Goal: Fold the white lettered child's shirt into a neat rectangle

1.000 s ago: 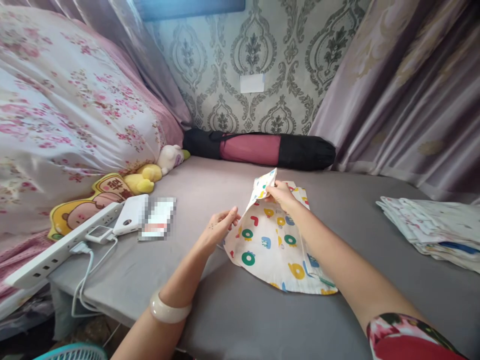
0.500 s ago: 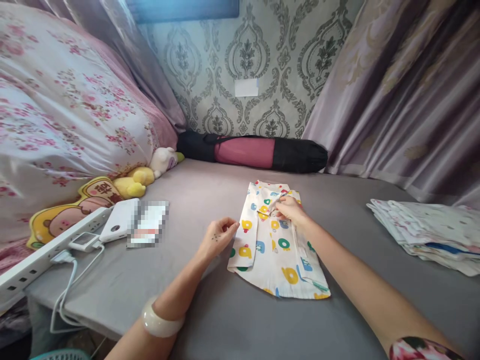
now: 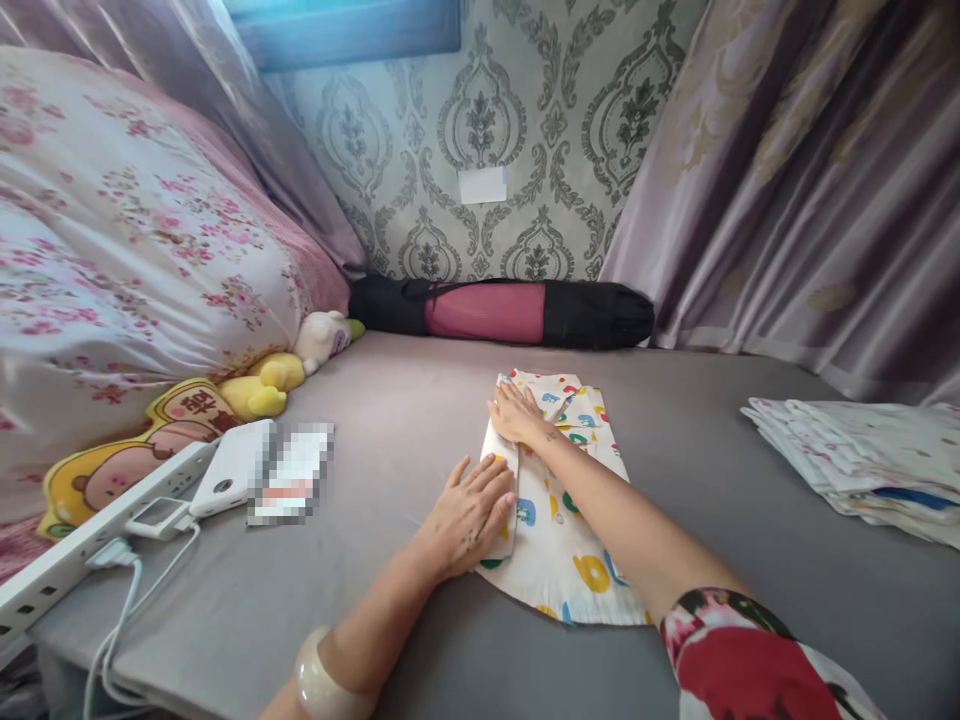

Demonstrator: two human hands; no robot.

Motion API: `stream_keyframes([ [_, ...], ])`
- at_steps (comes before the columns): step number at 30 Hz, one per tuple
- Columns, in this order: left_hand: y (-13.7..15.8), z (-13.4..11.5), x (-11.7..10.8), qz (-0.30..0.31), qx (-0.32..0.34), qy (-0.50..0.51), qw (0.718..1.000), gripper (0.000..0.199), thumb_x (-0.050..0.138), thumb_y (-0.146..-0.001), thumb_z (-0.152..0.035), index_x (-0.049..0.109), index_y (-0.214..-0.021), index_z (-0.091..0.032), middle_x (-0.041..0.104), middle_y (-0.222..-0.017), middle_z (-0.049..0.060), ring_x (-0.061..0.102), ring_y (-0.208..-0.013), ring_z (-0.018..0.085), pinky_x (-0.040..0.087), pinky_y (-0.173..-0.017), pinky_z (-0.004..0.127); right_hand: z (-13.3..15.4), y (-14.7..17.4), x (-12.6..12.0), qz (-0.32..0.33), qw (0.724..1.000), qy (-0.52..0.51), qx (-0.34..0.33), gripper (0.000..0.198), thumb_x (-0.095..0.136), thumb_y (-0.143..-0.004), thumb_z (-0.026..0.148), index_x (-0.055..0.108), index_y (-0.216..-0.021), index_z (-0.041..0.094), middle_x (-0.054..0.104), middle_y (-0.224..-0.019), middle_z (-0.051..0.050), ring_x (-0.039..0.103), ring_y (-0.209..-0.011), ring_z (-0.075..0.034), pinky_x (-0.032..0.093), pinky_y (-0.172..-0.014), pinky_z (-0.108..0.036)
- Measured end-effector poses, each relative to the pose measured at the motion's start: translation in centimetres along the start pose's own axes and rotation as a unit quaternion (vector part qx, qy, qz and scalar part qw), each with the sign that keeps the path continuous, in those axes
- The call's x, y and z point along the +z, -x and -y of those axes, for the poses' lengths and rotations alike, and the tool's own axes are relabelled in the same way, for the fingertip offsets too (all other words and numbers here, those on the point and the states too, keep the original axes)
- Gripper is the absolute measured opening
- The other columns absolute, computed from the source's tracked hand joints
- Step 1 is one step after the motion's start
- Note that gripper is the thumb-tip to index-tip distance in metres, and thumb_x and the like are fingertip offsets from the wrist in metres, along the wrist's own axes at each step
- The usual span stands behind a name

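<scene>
A small white shirt (image 3: 551, 560) with colourful printed letters lies on the grey surface, its sides folded inward. My left hand (image 3: 469, 510) rests flat on the lower part of the folded left side, fingers stretched out. Higher up, near the shirt's top left corner, my right hand (image 3: 517, 412) presses on the cloth with its fingers extended. The right forearm crosses above the shirt and hides part of its right side.
Folded white cloths (image 3: 855, 465) are stacked at the right. At the left are a power strip (image 3: 97, 530), a white power bank (image 3: 234, 468), cables, a blurred rectangular item (image 3: 291, 475) and plush toys (image 3: 255, 390). A black and pink long bag (image 3: 487, 312) lies along the wall.
My right hand has moved left from the shirt's upper right to its upper left edge. My left hand has opened from a pinch and now lies flat on the folded side.
</scene>
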State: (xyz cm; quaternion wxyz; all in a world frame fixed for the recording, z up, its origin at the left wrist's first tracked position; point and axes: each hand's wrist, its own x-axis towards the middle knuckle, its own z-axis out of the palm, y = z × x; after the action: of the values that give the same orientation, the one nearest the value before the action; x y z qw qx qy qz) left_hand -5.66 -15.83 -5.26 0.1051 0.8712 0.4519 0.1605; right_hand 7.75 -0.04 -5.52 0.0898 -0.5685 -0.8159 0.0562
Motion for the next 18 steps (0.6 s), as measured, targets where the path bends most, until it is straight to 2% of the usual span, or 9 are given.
stream_keyframes([
  [4, 0.1, 0.1, 0.1, 0.050, 0.004, -0.026, 0.998, 0.057, 0.020, -0.100, -0.048, 0.035, -0.145, -0.017, 0.032, -0.154, 0.008, 0.019, -0.145, 0.023, 0.013, -0.118, 0.051, 0.1, -2.0, 0.9, 0.009, 1.000, 0.013, 0.024, 0.058, 0.023, -0.100, 0.036, 0.032, -0.146, 0.003, 0.025, -0.155, -0.014, 0.016, -0.144, -0.024, 0.007, -0.116, -0.045],
  [8, 0.5, 0.3, 0.8, 0.077, 0.013, -0.039, 0.996, 0.062, 0.021, -0.099, -0.053, 0.026, -0.150, -0.017, 0.021, -0.157, 0.011, 0.014, -0.146, 0.026, 0.015, -0.117, 0.051, -0.2, -2.9, 2.0, -0.001, 0.999, 0.017, 0.035, 0.059, 0.024, -0.099, 0.036, 0.031, -0.147, 0.002, 0.024, -0.155, -0.014, 0.016, -0.144, -0.024, 0.006, -0.116, -0.044],
  [14, 0.6, 0.2, 0.7, 0.099, 0.007, -0.044, 0.994, 0.061, 0.020, -0.099, -0.052, 0.023, -0.151, -0.020, 0.017, -0.158, 0.011, 0.012, -0.146, 0.028, 0.014, -0.116, 0.056, -0.6, -2.8, 3.0, -0.034, 0.999, -0.003, 0.031, 0.057, 0.027, -0.097, 0.034, 0.035, -0.145, 0.005, 0.028, -0.154, -0.012, 0.019, -0.143, -0.022, 0.008, -0.116, -0.042],
  [18, 0.6, 0.2, 0.6, 0.097, 0.006, -0.042, 0.994, 0.058, 0.021, -0.099, -0.051, 0.025, -0.150, -0.024, 0.019, -0.158, 0.010, 0.013, -0.146, 0.028, 0.014, -0.115, 0.059, -0.6, -2.9, 2.8, -0.024, 0.999, -0.017, 0.034, 0.057, 0.026, -0.098, 0.036, 0.034, -0.146, 0.007, 0.028, -0.155, -0.012, 0.017, -0.143, -0.021, 0.007, -0.116, -0.042],
])
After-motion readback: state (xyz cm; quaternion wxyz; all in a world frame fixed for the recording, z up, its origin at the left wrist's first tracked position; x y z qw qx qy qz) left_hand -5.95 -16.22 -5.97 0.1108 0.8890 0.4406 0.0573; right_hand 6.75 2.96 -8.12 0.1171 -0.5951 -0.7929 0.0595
